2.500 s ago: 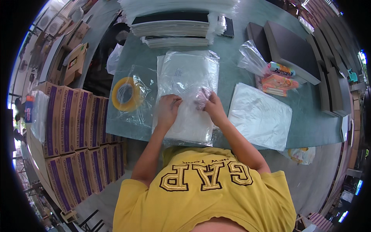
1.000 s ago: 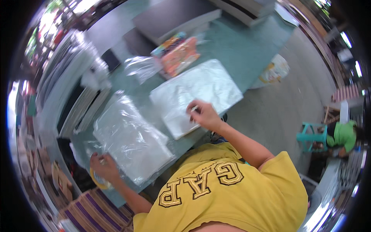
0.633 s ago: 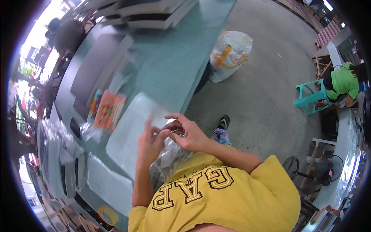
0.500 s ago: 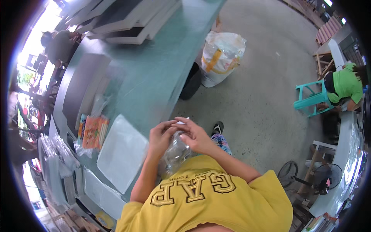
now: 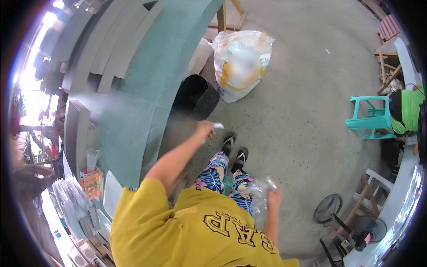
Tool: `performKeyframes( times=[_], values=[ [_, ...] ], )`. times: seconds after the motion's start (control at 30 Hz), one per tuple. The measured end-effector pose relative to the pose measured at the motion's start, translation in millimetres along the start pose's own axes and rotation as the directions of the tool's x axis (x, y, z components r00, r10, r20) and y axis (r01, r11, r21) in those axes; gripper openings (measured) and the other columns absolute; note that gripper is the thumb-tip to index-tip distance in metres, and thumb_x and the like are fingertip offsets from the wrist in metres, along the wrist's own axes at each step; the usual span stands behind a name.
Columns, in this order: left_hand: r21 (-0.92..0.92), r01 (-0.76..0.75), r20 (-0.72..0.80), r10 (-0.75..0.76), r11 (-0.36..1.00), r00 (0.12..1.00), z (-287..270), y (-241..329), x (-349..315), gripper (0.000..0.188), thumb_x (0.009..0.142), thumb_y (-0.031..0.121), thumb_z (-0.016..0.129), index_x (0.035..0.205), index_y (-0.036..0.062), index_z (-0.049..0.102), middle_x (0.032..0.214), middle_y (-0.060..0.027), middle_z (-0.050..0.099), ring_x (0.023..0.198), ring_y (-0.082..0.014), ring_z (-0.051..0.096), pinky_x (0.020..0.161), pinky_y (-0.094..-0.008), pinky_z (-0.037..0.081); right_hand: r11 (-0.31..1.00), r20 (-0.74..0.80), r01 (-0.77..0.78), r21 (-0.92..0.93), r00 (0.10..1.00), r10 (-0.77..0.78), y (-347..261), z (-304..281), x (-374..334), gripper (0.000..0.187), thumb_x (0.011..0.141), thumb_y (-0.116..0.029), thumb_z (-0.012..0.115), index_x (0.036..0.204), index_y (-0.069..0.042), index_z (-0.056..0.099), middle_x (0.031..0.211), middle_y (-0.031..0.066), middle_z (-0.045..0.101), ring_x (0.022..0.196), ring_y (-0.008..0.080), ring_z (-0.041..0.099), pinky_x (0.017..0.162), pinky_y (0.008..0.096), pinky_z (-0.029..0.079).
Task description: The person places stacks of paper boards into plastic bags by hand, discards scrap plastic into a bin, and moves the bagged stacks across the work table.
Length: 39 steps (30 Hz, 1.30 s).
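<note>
You are reaching your left hand (image 5: 205, 130) out over the black bin (image 5: 195, 97), fingers pinched shut on a small white scrap (image 5: 218, 126). Your right hand (image 5: 272, 192) is gripping a crinkly clear plastic bag (image 5: 258, 199) down by your leg. Get the scrap right above the bin's mouth before letting go.

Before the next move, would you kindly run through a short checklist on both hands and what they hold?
1. Left hand pinches a small white scrap: ok.
2. Scrap over the black bin: not ok, beside it.
3. Right hand grips the crumpled clear plastic bag: ok.
4. Bag contents: cannot tell.
5. Floor by the feet free of obstacles: ok.
</note>
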<state>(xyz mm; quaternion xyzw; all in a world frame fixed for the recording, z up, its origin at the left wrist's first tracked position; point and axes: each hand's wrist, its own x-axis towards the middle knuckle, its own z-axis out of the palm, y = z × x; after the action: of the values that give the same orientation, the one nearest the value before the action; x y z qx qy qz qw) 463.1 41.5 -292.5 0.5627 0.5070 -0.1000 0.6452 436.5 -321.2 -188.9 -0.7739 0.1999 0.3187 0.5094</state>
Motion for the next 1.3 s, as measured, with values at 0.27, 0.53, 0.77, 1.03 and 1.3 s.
performKeyframes(
  times=[0.27, 0.53, 0.77, 1.03, 1.3],
  values=[
    [0.023, -0.149, -0.534, 0.138, 0.989, 0.834, -92, 12, 173, 0.033, 0.073, -0.001, 0.044, 0.104, 0.0024, 0.054, 0.072, -0.0136, 0.055, 0.051, -0.0170, 0.053, 0.041, -0.0314, 0.044, 0.879, -0.386, -0.185, 0.439, 0.845, 0.371, 85, -98, 14, 0.038, 0.073, -0.005, 0.053, 0.110, -0.001, 0.046, 0.095, 0.0103, 0.055, 0.081, 0.0204, 0.054, 0.066, 0.0328, 0.047],
    [0.595, -0.537, 0.211, 0.529, 0.598, 0.822, -16, -30, 25, 0.029, 0.068, 0.019, 0.060, 0.093, 0.0054, 0.061, 0.092, -0.0155, 0.058, 0.089, -0.0306, 0.054, 0.079, -0.0379, 0.043, 0.985, 0.022, -0.139, -0.099, 0.990, 0.141, -43, -15, 52, 0.042, 0.073, -0.005, 0.056, 0.112, 0.001, 0.041, 0.097, 0.0110, 0.052, 0.080, 0.0190, 0.053, 0.069, 0.0300, 0.044],
    [-0.664, 0.141, 0.484, 0.277, 0.734, 0.830, 30, -3, -234, 0.074, 0.076, 0.059, 0.047, 0.130, 0.0119, 0.028, 0.126, -0.0146, 0.038, 0.113, -0.0303, 0.040, 0.081, -0.0422, 0.043, 0.930, 0.644, 0.326, 0.170, 0.677, -0.355, -146, 126, 2, 0.039, 0.069, -0.001, 0.055, 0.106, 0.002, 0.043, 0.102, 0.0119, 0.048, 0.091, 0.0211, 0.049, 0.080, 0.0326, 0.041],
    [-0.747, -0.512, -0.441, 0.261, 0.424, 0.859, -84, -93, -333, 0.045, 0.079, 0.021, 0.059, 0.120, 0.0120, 0.043, 0.108, -0.0077, 0.051, 0.105, -0.0169, 0.045, 0.085, -0.0328, 0.040, 0.170, 0.929, 0.916, 0.363, -0.342, -0.139, -121, 220, -161, 0.049, 0.066, -0.001, 0.060, 0.112, -0.002, 0.045, 0.121, 0.0139, 0.037, 0.111, 0.0274, 0.040, 0.093, 0.0343, 0.032],
    [-0.223, -0.922, -0.970, 0.022, 0.316, 0.242, -188, -256, -511, 0.036, 0.082, 0.008, 0.053, 0.117, 0.0082, 0.047, 0.109, -0.0050, 0.049, 0.101, -0.0131, 0.046, 0.086, -0.0268, 0.038, 0.674, 0.940, 0.739, 0.010, -0.236, 0.245, -26, 319, -362, 0.066, 0.073, -0.018, 0.064, 0.127, -0.007, 0.029, 0.120, 0.0137, 0.038, 0.101, 0.0245, 0.048, 0.076, 0.0333, 0.046]
  ],
)
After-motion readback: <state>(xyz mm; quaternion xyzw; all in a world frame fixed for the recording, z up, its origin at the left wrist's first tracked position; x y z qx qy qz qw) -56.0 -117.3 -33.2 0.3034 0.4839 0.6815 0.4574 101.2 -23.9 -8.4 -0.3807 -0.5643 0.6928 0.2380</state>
